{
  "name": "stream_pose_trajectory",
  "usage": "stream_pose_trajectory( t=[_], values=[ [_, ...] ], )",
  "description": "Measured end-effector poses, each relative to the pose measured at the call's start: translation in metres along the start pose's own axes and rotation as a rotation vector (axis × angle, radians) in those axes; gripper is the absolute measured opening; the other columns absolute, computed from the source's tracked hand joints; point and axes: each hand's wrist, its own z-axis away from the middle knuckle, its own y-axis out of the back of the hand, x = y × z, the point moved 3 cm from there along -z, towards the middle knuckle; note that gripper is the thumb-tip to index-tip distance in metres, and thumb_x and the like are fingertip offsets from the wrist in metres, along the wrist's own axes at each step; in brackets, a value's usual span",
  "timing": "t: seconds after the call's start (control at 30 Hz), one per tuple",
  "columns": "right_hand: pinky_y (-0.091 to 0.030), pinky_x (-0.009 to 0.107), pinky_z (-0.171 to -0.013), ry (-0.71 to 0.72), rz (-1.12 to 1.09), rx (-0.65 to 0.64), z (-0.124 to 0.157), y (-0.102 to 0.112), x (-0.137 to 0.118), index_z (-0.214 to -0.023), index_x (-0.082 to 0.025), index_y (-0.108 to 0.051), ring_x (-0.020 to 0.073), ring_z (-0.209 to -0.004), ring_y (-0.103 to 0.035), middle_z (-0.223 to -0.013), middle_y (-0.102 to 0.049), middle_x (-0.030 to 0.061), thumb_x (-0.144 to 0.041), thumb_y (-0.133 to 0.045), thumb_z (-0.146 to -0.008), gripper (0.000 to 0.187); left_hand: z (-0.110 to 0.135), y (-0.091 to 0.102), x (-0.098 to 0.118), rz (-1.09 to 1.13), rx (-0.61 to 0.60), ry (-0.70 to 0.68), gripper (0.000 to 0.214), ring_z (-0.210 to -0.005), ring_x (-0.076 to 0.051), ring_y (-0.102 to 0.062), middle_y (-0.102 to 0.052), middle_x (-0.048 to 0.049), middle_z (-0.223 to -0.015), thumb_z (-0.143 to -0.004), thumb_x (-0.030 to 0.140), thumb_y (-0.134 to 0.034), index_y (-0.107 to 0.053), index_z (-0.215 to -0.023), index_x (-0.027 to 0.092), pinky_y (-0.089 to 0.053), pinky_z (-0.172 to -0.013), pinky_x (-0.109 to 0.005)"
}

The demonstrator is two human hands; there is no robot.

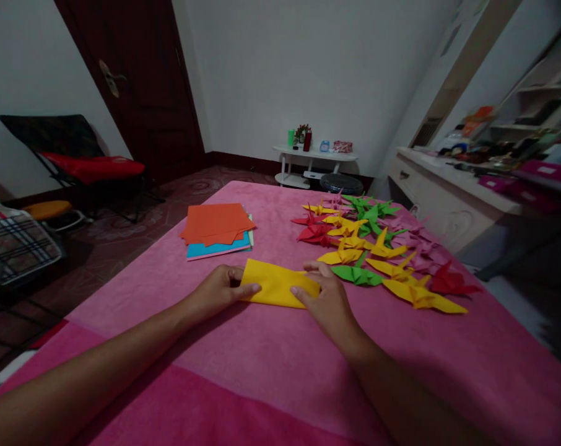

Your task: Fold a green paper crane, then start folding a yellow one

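Observation:
A yellow sheet of paper (277,284), folded into a long rectangle, lies on the pink cloth-covered table (271,359). My left hand (218,289) pinches its left end, thumb on top. My right hand (326,297) presses on its right end with fingers curled over the edge. Both hands are closed on the paper.
A stack of orange and blue paper sheets (218,230) lies behind the left hand. Several folded paper cranes (373,248) in yellow, green, red and pink are spread at the right. A chair with a red cushion (92,167), a small white table (315,162) and a dresser (452,198) stand around.

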Motion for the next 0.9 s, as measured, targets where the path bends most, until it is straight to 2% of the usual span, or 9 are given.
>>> stream_pose_trajectory(
  t=[0.1,0.23,0.4,0.57,0.67,0.77,0.83,0.9],
  values=[
    [-0.045,0.036,-0.092,-0.004,0.144,-0.033,-0.010,0.000,0.003,-0.078,-0.018,-0.071,0.0258,-0.109,-0.057,-0.125,-0.055,0.0118,-0.032,-0.074,-0.068,0.017,0.001,0.003,-0.001,-0.230,0.113,-0.135,0.022,-0.095,-0.022,-0.062,-0.067,-0.0080,-0.101,-0.080,0.038,-0.064,-0.076,-0.087,0.020,-0.049,-0.086,-0.034],
    [-0.046,0.035,-0.084,-0.045,0.218,-0.098,-0.018,-0.004,0.003,-0.082,-0.020,-0.071,0.0236,-0.095,-0.061,-0.110,-0.061,0.0077,-0.031,-0.080,-0.059,0.027,0.004,0.007,-0.002,-0.408,0.232,-0.197,0.022,-0.114,-0.026,-0.052,-0.059,-0.0089,-0.119,-0.075,0.038,-0.070,-0.076,-0.090,0.024,-0.043,-0.097,-0.040],
    [-0.045,0.030,-0.075,-0.086,0.076,-0.070,-0.013,-0.005,0.005,-0.075,-0.021,-0.068,0.0190,-0.084,-0.059,-0.092,-0.063,0.0019,-0.027,-0.080,-0.056,0.024,0.004,0.005,-0.008,-0.359,0.230,-0.209,0.019,-0.121,-0.028,-0.048,-0.053,-0.0080,-0.129,-0.072,0.037,-0.072,-0.077,-0.087,0.026,-0.041,-0.102,-0.043],
    [-0.041,0.025,-0.060,-0.147,-0.241,-0.131,-0.002,0.002,0.005,-0.067,-0.020,-0.064,0.0150,-0.066,-0.055,-0.069,-0.060,-0.0026,-0.028,-0.076,-0.060,0.017,0.003,0.004,-0.005,-0.197,0.247,-0.221,0.016,-0.123,-0.029,-0.047,-0.050,-0.0093,-0.134,-0.068,0.036,-0.076,-0.078,-0.080,0.024,-0.043,-0.101,-0.041],
    [-0.042,0.025,-0.062,-0.112,-0.399,-0.092,0.004,0.013,-0.006,-0.064,-0.019,-0.060,0.0147,-0.067,-0.054,-0.070,-0.058,-0.0022,-0.026,-0.076,-0.059,0.018,0.002,0.002,0.002,-0.052,0.184,-0.144,0.021,-0.112,-0.028,-0.057,-0.060,-0.0097,-0.123,-0.067,0.036,-0.077,-0.077,-0.084,0.024,-0.050,-0.093,-0.040],
    [-0.044,0.028,-0.077,-0.058,-0.535,0.021,0.007,0.024,-0.016,-0.063,-0.019,-0.062,0.0182,-0.082,-0.058,-0.082,-0.062,0.0016,-0.025,-0.077,-0.061,0.016,-0.001,-0.005,0.011,0.128,0.115,-0.001,0.023,-0.087,-0.024,-0.067,-0.072,-0.0077,-0.096,-0.070,0.036,-0.074,-0.077,-0.089,0.022,-0.055,-0.078,-0.036],
    [-0.044,0.030,-0.084,-0.103,-0.637,0.068,0.009,0.027,-0.014,-0.069,-0.020,-0.065,0.0207,-0.094,-0.059,-0.096,-0.064,0.0046,-0.029,-0.075,-0.065,0.014,-0.003,-0.008,0.018,0.186,0.191,0.029,0.023,-0.077,-0.021,-0.067,-0.074,-0.0063,-0.088,-0.070,0.035,-0.074,-0.076,-0.088,0.021,-0.055,-0.070,-0.031],
    [-0.046,0.031,-0.083,-0.191,-0.740,0.048,0.010,0.026,-0.006,-0.079,-0.020,-0.068,0.0213,-0.096,-0.059,-0.101,-0.065,0.0058,-0.035,-0.070,-0.072,0.017,-0.005,-0.012,0.023,0.194,0.298,0.005,0.022,-0.072,-0.019,-0.067,-0.075,-0.0059,-0.085,-0.069,0.035,-0.075,-0.076,-0.085,0.020,-0.053,-0.064,-0.027]
  ],
)
